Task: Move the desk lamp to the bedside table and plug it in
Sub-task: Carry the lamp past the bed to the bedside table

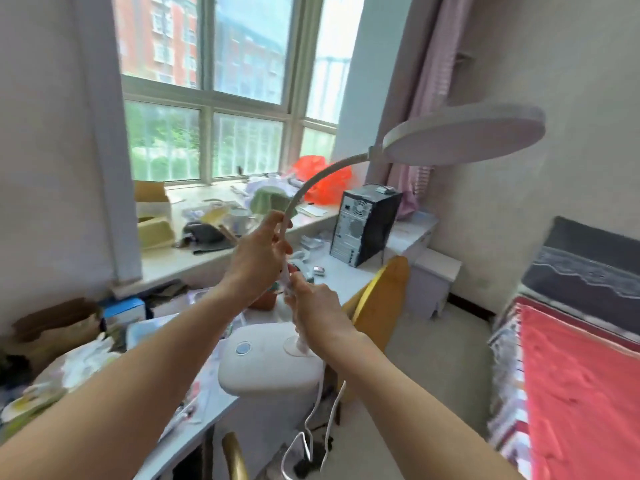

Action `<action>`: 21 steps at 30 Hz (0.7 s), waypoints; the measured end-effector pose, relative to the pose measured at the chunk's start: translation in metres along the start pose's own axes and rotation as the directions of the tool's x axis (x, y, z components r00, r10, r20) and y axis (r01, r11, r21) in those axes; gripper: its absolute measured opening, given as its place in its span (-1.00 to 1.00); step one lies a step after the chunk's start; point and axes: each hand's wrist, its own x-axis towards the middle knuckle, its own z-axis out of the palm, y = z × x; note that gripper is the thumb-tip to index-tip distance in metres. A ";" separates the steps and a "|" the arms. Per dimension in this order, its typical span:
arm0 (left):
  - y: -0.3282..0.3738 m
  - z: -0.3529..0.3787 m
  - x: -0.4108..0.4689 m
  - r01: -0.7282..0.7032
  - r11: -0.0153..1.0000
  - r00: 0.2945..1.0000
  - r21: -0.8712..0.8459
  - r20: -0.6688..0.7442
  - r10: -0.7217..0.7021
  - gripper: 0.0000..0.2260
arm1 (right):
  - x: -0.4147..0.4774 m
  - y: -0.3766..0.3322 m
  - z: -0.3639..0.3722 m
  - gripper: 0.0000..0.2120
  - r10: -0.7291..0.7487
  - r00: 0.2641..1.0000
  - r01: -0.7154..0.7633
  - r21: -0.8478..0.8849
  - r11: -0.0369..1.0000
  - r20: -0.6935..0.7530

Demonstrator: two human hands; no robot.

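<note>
A white desk lamp is lifted above the desk edge. Its round flat head hangs at the upper right, joined by a curved white neck to a rounded white base with a blue button. My left hand grips the neck higher up. Lower on the same stem, just above the base, my right hand is closed around it. The lamp's white cord dangles from the base toward the floor. A small white bedside table stands by the wall, between the desk and the bed.
A cluttered white desk runs along the window. A black computer tower and an orange bag sit at its far end. A yellow chair back stands beside the desk. A bed with a red cover fills the right.
</note>
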 end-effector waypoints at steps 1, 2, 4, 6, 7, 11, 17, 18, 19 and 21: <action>0.001 0.009 0.006 -0.002 1.000 1.000 -0.029 0.025 0.002 -0.76 | 0.002 0.008 -0.002 -0.72 0.025 1.000 -0.025 -0.013 1.000 -0.007; 0.002 0.018 0.013 -0.010 0.999 0.999 -0.049 0.049 0.012 -0.76 | 0.005 0.016 -0.004 -0.71 0.057 0.998 -0.057 -0.014 0.998 -0.003; 0.005 0.044 0.027 -0.030 0.996 0.994 -0.088 0.101 0.039 -0.77 | 0.008 0.035 -0.010 -0.72 0.132 0.991 -0.132 -0.038 0.990 -0.001; 0.011 0.068 0.035 -0.051 0.992 0.988 -0.116 0.139 0.067 -0.77 | 0.008 0.057 -0.014 -0.73 0.181 0.983 -0.182 -0.059 0.981 -0.029; 0.013 0.076 0.037 -0.062 0.991 0.985 -0.119 0.153 0.080 -0.77 | 0.008 0.065 -0.015 -0.73 0.200 0.979 -0.202 -0.067 0.977 -0.034; 0.030 0.134 0.050 -0.073 0.987 0.962 -0.144 0.252 0.108 -0.79 | 0.004 0.117 -0.028 -0.75 0.311 0.948 -0.315 -0.071 0.946 -0.066; 0.057 0.216 0.074 -0.076 0.970 0.936 -0.232 0.320 0.149 -0.79 | 0.009 0.199 -0.049 -0.77 0.351 0.930 -0.364 -0.139 0.921 -0.115; 0.060 0.229 0.077 -0.079 0.967 0.935 -0.243 0.319 0.157 -0.78 | 0.010 0.211 -0.052 -0.75 0.352 0.928 -0.367 -0.148 0.918 -0.122; 0.064 0.238 0.080 -0.073 0.965 0.933 -0.250 0.326 0.155 -0.78 | 0.010 0.221 -0.055 -0.74 0.350 0.928 -0.367 -0.150 0.918 -0.124; 0.072 0.256 0.084 -0.059 0.965 0.930 -0.257 0.336 0.147 -0.80 | 0.010 0.241 -0.062 -0.74 0.362 0.924 -0.378 -0.150 0.914 -0.125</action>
